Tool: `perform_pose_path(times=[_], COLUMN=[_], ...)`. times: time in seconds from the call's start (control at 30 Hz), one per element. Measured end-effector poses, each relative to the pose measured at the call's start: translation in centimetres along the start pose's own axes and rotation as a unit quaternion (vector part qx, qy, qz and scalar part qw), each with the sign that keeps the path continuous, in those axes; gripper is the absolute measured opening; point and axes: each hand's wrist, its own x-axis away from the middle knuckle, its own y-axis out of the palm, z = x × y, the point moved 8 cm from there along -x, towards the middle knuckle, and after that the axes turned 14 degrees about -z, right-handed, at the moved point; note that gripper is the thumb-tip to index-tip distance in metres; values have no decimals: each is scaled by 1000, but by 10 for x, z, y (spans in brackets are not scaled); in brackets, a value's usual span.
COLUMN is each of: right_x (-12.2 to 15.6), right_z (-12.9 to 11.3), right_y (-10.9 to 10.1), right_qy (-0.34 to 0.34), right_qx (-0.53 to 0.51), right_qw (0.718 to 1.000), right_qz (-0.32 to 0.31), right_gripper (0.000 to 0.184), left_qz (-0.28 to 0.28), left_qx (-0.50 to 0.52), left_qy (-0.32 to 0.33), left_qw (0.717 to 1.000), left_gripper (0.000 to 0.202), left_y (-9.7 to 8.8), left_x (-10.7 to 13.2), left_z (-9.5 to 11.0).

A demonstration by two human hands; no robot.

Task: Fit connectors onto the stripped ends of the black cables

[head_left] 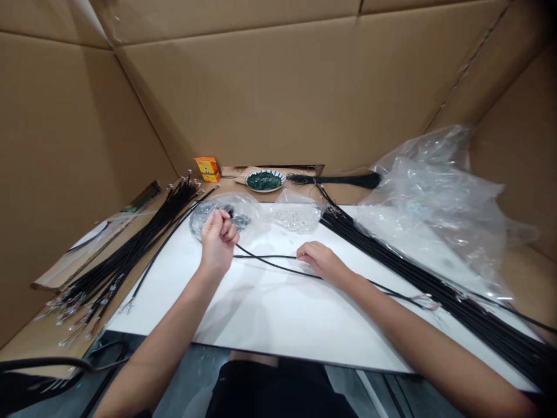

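My left hand [219, 238] is raised over the white board, with thumb and fingers pinched at the end of a black cable [278, 266]. The exact tip is small and partly hidden by the fingers. From there the cable slopes down to the right, passes beneath my right forearm and reaches frayed coloured wires [429, 302]. My right hand [321, 261] is low over the board, its fingers closed on a second black stretch of cable that runs level and crosses the first. Whether both stretches belong to one cable, I cannot tell. Behind my left hand lies a clear plastic bag [248, 213] with dark contents.
Bundled black cables lie at left [143, 244] and right [391, 264]. A bag of small clear pieces [298, 219], a plate rim [284, 174] around dark green bits, an orange box [208, 169] and crumpled plastic [439, 203] stand farther back. Cardboard walls [278, 93] enclose the board [278, 319].
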Motion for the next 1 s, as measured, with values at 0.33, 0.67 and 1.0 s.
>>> perform_pose_path(times=[0.33,0.67,1.0], right_x=[5,4,9], right_z=[5,1,6], right_y=[7,16,9], right_qy=[26,10,-6], right_qx=[-42,-66,-52], right_qw=[998,992,986], right_qz=[-24,-105,-161], right_gripper=[10,8,29], left_qz=[-323,-391,-360], left_qx=[-341,-348,-245], left_qy=[-335,-471,-505], left_qw=[817,710,745], left_gripper=[27,31,36], left_y=[22,-12,-72], left_x=[-12,10,27], left_z=[7,-50,-35])
